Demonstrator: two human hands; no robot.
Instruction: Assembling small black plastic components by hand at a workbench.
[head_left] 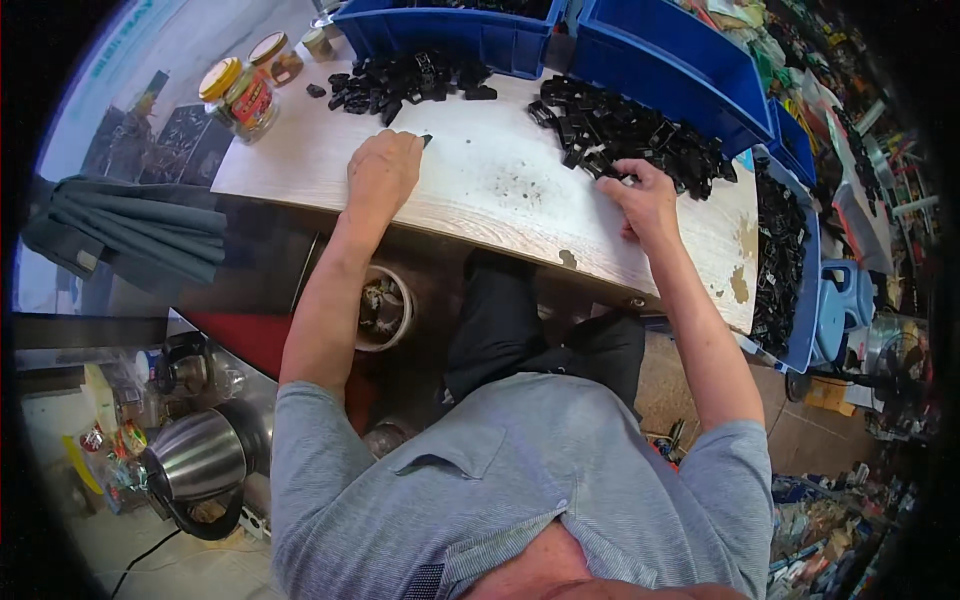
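My left hand [385, 168] is closed above the white table, left of its middle. A small black piece [427, 141] sticks out past its fingertips; the fingers hide the rest of it. My right hand [648, 203] reaches to the near edge of a large heap of black plastic parts [640, 132], thumb and fingertips pinched on one black plastic part [628, 180]. A second, smaller heap of black plastic parts [400, 84] lies farther away, beyond my left hand. Between the hands, dark specks [520, 183] mark the tabletop.
Blue bins [680, 70] line the table's far side, and another blue bin [808, 290] of black parts stands right. Glass jars [250, 100] occupy the far left corner. Below the table's front edge [470, 238] is a white bucket [405, 310]. A steel kettle [200, 455] stands lower left.
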